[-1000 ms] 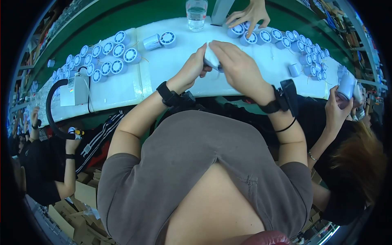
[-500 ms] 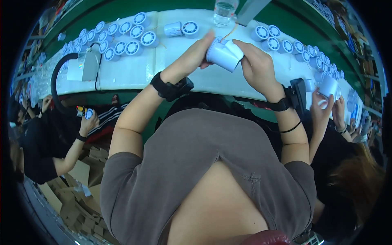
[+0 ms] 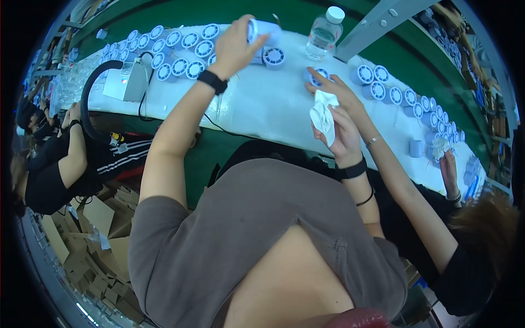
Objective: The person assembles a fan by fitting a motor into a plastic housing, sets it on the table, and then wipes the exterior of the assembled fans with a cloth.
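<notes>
My left hand (image 3: pixel 236 46) is closed on a white cup-shaped housing (image 3: pixel 268 34), lifted to the far side of the white table (image 3: pixel 246 104). Just below that housing, another one with a slotted round end (image 3: pixel 274 57) stands on the table. A crumpled white cloth (image 3: pixel 325 116) hangs from my right hand (image 3: pixel 345 135), which pinches it above the table's near part. Past my right hand, a co-worker's hand (image 3: pixel 334 90) reaches in from the right and touches a housing (image 3: pixel 318 77).
Several similar housings stand in rows at the left (image 3: pixel 189 41) and right (image 3: pixel 395 95). A clear bottle (image 3: pixel 324 37) stands by a grey post (image 3: pixel 377 24). At the left are a white box (image 3: pixel 128 82) and a black hose (image 3: pixel 86 101). Flattened cardboard (image 3: pixel 106 246) covers the floor there.
My hands have parted: the left has carried the housing up and left, the right has drawn back nearer me with the cloth. A co-worker's arm has come in from the right.
</notes>
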A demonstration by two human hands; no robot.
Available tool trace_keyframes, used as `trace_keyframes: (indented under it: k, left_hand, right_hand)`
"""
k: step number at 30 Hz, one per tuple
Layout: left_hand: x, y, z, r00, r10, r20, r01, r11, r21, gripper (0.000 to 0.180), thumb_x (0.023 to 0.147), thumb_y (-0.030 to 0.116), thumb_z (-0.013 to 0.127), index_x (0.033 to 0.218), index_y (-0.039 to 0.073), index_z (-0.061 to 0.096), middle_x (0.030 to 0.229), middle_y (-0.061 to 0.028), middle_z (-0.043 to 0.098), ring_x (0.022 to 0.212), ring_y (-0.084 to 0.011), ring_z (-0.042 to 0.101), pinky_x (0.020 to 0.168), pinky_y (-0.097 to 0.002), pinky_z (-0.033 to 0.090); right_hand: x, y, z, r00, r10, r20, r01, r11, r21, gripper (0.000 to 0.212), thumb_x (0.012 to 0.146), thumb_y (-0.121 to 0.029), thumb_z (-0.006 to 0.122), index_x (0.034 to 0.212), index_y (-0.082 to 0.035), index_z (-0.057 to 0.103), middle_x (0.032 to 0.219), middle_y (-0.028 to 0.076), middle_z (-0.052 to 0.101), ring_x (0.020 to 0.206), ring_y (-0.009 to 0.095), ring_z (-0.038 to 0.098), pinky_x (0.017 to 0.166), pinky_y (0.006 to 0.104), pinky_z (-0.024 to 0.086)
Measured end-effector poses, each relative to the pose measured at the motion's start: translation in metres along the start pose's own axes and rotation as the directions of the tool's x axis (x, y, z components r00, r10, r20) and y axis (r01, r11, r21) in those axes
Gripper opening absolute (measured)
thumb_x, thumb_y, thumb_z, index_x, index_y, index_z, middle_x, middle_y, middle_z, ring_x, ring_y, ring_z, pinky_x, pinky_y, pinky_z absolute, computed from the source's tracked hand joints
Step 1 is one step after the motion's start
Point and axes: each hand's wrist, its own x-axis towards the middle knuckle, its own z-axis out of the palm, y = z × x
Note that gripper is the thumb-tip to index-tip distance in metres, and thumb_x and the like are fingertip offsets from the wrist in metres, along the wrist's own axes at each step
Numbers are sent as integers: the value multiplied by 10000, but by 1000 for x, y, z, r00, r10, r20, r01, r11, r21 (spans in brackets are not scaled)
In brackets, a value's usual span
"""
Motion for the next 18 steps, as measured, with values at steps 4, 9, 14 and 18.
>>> trace_keyframes:
  k: [4, 9, 14, 18]
  left_hand:
    - [14, -76, 46, 952, -276, 129, 176, 845, 505, 568, 741, 527, 479, 1106, 93, 448, 899, -161, 552, 787, -309, 550, 651, -369, 438]
    - [-7, -100, 40, 919, -354, 175, 69, 581, 811, 510, 758, 479, 492, 1098, 99, 477, 943, -168, 544, 855, -315, 535, 698, -383, 420]
    - [13, -1, 45, 993, -23, 115, -14, 951, 309, 435, 742, 418, 538, 1016, 80, 532, 986, -151, 532, 929, -311, 494, 750, -377, 408]
    - [-13, 109, 84, 909, 208, 362, -110, 955, -274, 466, 724, 334, 590, 1088, 69, 469, 1037, -154, 489, 960, -320, 465, 775, -372, 405]
  right_hand:
    - [-24, 8, 9, 965, -200, -169, 181, 976, -120, 280, 870, -163, 357, 1014, 62, 441, 858, 189, 549, 736, 256, 556, 613, 347, 463]
    - [-33, 14, 6, 888, -283, -363, 260, 959, -112, 278, 869, -180, 350, 991, 44, 458, 813, 173, 541, 666, 247, 527, 594, 334, 428]
    - [-47, 5, 2, 834, -360, -418, 347, 931, -110, 285, 855, -181, 366, 1026, 32, 446, 857, 176, 535, 710, 257, 519, 641, 347, 422]
    - [-53, 4, -3, 835, -386, -392, 415, 910, -14, 316, 833, -181, 388, 1065, 29, 428, 960, 194, 516, 815, 275, 518, 682, 353, 417]
